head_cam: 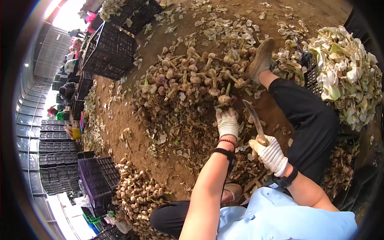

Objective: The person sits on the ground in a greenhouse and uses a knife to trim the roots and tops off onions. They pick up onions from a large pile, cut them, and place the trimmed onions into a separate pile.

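Observation:
My left hand (pixel 228 123), in a white knit glove, reaches down to the near side of a heap of garlic bulbs with stems (pixel 195 79). Its fingertips are beside or on a garlic bulb (pixel 224 99); whether they grip it is hidden. My right hand (pixel 272 153), gloved too, is closed around the handle of a curved knife (pixel 254 116). The blade points up and away, to the right of my left hand, touching nothing that I can make out. Dry roots and trimmings (pixel 192 144) cover the ground between the heap and my legs.
A crate heaped with pale garlic skins (pixel 348 72) stands right, beside my leg. Another garlic pile (pixel 139 192) lies lower left near a purple crate (pixel 94 180). Black crates (pixel 109 51) stand upper left; stacked crates (pixel 58 147) line the left. People are in the far left background.

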The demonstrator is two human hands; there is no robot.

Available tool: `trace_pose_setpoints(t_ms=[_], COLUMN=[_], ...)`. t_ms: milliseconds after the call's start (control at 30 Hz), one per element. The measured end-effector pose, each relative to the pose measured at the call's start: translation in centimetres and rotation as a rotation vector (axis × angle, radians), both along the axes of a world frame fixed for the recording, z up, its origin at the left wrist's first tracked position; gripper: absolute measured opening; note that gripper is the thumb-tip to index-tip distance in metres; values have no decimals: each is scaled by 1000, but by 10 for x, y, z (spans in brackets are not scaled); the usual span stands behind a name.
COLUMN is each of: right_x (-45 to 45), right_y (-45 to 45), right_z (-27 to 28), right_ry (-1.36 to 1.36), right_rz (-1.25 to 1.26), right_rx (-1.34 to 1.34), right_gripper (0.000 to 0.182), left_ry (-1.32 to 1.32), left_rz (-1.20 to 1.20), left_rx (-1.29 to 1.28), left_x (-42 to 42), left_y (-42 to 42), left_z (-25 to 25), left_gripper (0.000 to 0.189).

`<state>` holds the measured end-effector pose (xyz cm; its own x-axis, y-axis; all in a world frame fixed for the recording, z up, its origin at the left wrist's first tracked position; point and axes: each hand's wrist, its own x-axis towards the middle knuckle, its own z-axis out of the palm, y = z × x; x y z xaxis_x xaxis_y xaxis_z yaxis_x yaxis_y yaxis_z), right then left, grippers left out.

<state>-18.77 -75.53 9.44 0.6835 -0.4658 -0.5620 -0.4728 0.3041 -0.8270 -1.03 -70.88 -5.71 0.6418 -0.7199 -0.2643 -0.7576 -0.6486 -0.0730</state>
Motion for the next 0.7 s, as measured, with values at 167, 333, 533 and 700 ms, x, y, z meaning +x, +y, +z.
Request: trace_pose_setpoints(t_ms=[167,333,533,700], right_x=[-11,-30,-22,-22], right_y=[4,0,1,4], right_z=[5,10,8,51], right_ry=[-100,-109,-217,-286], right_rz=[-10,54,329,448], right_rx=[-5,-40,-480,-829], right_gripper=[21,22,24,22], left_ry=[842,1657,1270,1053], left_rz=[732,809,694,486], left_rx=[-549,-1533,-1442,-1280], left_x=[2,-54,-63,-80], left_y=[57,114,164,162], left_z=[-1,152,181,194], left_gripper=[48,54,62,58])
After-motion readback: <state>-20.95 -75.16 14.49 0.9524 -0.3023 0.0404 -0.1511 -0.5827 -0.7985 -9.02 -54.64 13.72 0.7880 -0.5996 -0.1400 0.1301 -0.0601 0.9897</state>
